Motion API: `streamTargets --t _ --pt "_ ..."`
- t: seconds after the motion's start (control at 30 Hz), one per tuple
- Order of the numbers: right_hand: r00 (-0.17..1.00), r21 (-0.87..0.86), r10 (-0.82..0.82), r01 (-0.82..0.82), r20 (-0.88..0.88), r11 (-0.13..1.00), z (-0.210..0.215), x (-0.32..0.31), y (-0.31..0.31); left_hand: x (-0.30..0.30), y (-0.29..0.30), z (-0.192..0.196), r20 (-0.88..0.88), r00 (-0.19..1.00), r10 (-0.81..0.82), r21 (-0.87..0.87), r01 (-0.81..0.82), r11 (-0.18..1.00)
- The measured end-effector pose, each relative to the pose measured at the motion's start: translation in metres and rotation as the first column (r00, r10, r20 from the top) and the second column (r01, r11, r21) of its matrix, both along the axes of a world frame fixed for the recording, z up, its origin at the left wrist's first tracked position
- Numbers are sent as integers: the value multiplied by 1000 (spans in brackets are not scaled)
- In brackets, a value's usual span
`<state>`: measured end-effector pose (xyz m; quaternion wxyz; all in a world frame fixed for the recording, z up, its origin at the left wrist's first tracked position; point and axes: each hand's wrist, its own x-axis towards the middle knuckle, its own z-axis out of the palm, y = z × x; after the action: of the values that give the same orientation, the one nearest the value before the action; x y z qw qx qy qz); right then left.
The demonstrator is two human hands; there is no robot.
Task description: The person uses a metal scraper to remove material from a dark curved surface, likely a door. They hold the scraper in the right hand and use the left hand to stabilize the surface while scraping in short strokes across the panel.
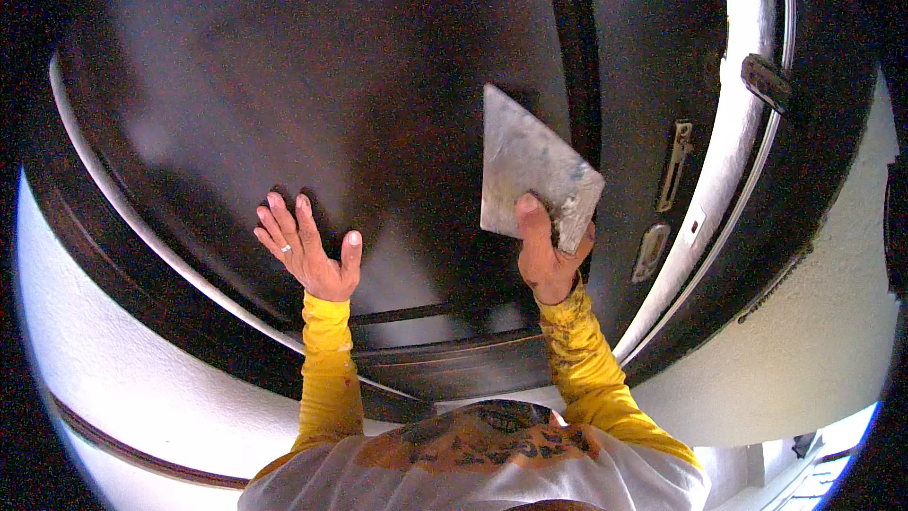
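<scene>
A dark brown door [340, 114] fills most of the view. My left hand [305, 248] rests flat against its panel, fingers spread, a ring on one finger, holding nothing. My right hand [550, 254] grips a flat grey metal scraper blade [530, 166] by its lower corner and presses it against the door, close to the vertical groove of the panel. The blade is scuffed and smeared with pale residue. Both arms wear yellow sleeves, the right one stained.
On the door's edge to the right sit a brass latch plate [675, 166] and a strike plate [651, 252]. A dark hinge-like fitting [766, 81] is on the frame. White rough plaster walls [813, 322] flank the doorway.
</scene>
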<state>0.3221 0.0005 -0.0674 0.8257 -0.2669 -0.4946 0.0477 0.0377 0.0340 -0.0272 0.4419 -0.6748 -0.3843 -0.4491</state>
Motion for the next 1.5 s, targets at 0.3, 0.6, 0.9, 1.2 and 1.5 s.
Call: streamTargets --t 0.3,0.6,0.9,1.2,1.5 --pt "911 -127 369 -395 -186 910 2 -42 -20 78 -15 2 -354 883 -308 -385 163 908" --pt "826 -172 537 -562 -172 809 12 -4 -27 76 10 35 -525 817 -239 -122 206 971" --pt "890 -297 449 -409 77 863 61 2 -14 66 6 71 -593 776 -216 -90 203 975" --pt "892 -259 451 -439 -14 860 90 -2 4 62 10 106 -700 688 -189 -113 154 982" --pt "914 -295 405 -387 -2 874 92 -5 8 57 11 123 -712 661 -236 -133 204 970"
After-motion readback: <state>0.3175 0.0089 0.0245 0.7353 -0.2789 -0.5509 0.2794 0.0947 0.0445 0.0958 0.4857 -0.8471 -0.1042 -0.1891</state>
